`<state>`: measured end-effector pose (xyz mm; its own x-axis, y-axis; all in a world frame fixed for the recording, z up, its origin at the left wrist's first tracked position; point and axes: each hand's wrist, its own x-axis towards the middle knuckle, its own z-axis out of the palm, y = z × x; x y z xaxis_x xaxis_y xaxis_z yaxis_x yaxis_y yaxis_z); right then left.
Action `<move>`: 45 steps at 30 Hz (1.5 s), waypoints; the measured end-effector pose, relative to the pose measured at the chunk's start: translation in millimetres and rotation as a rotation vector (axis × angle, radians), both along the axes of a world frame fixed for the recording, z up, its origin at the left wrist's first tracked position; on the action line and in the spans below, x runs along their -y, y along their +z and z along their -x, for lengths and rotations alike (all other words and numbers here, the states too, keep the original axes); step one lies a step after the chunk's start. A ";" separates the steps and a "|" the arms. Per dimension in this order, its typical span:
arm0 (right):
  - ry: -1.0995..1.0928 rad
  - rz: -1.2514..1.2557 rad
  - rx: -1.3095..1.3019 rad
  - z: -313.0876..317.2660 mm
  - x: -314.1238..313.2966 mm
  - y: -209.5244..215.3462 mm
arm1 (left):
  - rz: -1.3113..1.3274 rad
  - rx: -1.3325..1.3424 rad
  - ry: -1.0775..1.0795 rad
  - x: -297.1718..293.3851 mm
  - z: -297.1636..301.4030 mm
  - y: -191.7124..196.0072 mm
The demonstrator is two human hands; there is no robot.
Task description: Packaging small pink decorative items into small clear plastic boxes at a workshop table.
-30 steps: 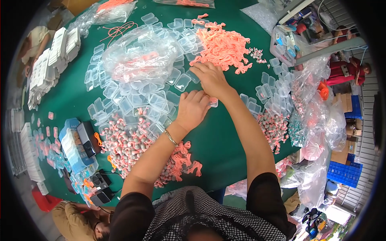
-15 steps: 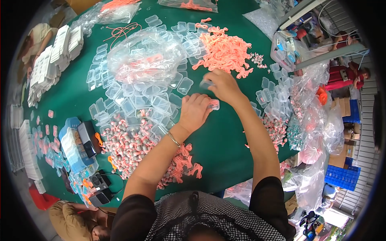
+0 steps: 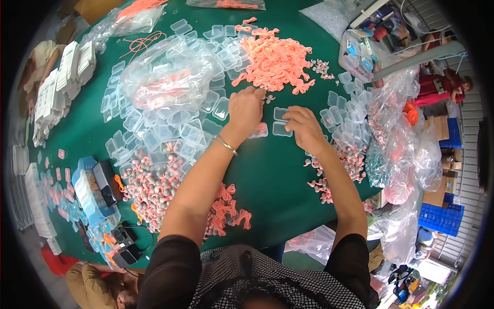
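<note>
My left hand [image 3: 246, 112] is closed, its fingertips down on the table just below the heap of coral cord bundles [image 3: 278, 59]. A few small pale pieces [image 3: 269, 98] lie by those fingertips; what the fingers hold is hidden. My right hand [image 3: 307, 129] has its thumb and fingers at the right edge of an opened clear plastic case [image 3: 281, 129], its two halves spread flat. Beside my left wrist lies a clear case with pink cord inside [image 3: 261, 130], partly covered by the hand.
Many clear cases [image 3: 164, 129] spread at left under a plastic bag [image 3: 172, 85]. Grey-and-pink earplug-like pieces [image 3: 152, 185] are heaped below them, with more [image 3: 352, 162] at right. Stacked white trays [image 3: 74, 67] stand far left. Other people sit or stand around the table.
My left hand has left the case with pink cord and moved up toward the small pale pieces. My right hand has come down and right, to an opened clear case.
</note>
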<state>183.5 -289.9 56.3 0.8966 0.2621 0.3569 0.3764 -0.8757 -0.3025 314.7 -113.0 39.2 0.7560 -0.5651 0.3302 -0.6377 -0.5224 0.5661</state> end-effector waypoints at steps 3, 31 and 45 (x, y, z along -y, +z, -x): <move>-0.177 -0.095 0.088 -5.4 6.4 3.9 | -0.023 0.076 -0.018 7.4 -11.9 -14.6; -0.804 -0.290 0.049 -40.8 75.0 -17.4 | 0.311 -0.301 -0.149 -4.6 23.7 -5.4; -0.426 -0.491 -0.132 22.4 -21.4 -0.3 | 0.059 -0.069 -0.157 0.9 62.2 3.4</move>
<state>161.1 -268.5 56.0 0.9302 -0.2900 0.2248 -0.0398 -0.6887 -0.7240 252.5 -113.9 42.5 0.6822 -0.6590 0.3166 -0.6671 -0.3838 0.6384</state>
